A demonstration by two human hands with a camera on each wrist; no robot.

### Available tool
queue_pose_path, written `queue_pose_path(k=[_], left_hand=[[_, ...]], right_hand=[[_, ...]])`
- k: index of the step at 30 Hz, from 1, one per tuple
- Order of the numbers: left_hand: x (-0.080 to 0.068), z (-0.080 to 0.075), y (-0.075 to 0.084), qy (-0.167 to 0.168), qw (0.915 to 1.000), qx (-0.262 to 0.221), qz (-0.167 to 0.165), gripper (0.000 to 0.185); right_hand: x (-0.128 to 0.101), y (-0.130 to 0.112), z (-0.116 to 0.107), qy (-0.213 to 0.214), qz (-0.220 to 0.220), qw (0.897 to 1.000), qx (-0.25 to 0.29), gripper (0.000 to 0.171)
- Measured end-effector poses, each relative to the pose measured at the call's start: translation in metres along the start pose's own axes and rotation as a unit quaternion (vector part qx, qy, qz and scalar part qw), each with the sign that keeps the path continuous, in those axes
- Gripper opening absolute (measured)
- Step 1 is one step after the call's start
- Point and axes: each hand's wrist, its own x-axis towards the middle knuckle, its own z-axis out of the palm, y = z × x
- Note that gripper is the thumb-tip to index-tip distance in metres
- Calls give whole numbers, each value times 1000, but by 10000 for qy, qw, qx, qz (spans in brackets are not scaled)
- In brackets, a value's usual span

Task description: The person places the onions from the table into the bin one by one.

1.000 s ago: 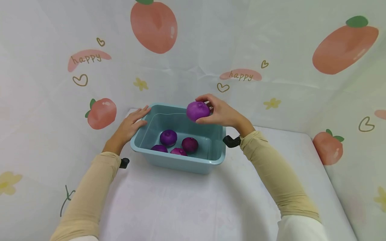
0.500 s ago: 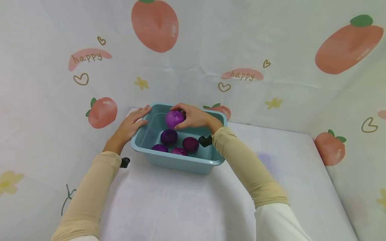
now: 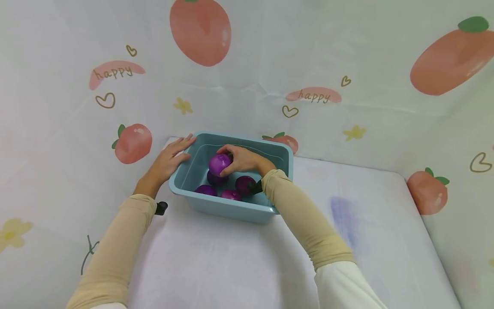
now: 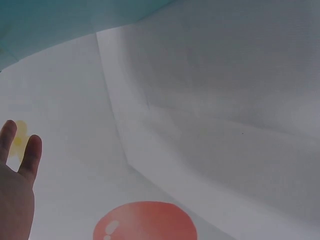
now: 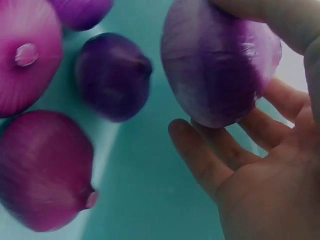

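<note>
A light-blue plastic basin (image 3: 231, 209) stands on the table. My right hand (image 3: 244, 160) is inside it, holding a glossy purple onion (image 3: 220, 165) between thumb and fingers. Directly below the held one lies a dark purple onion (image 3: 216, 179), partly covered. In the right wrist view, some space shows between the held onion and that dark onion (image 5: 114, 77). Nearby on the basin floor are a maroon onion (image 3: 244, 184), a pink-purple onion (image 3: 231, 195) and a purple onion (image 3: 206, 190), the last two partly hidden by the front rim. My left hand (image 3: 167, 161) rests on the left rim, fingers extended.
White cloth covers the table (image 3: 216, 262), with a bluish smear (image 3: 343, 214) right of the basin. Behind stands a curtain (image 3: 239, 56) printed with fruits, hearts and "happy". Small black wrist devices (image 3: 161, 208) are worn on both arms.
My right hand has carried the onion from above the basin's back right rim leftward and down into the basin. The left hand has stayed on the rim.
</note>
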Motion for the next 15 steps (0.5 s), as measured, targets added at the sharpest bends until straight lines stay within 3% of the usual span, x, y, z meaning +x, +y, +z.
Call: queue_pose_path(k=[5, 15], left_hand=[[1, 0, -1, 49, 10000, -6, 2, 53], [1, 1, -2, 9, 10000, 2, -28, 53]], right_hand=[[-1, 6, 3, -204, 288, 9989, -303, 78], [-2, 11, 3, -407, 500, 9976, -259, 78]])
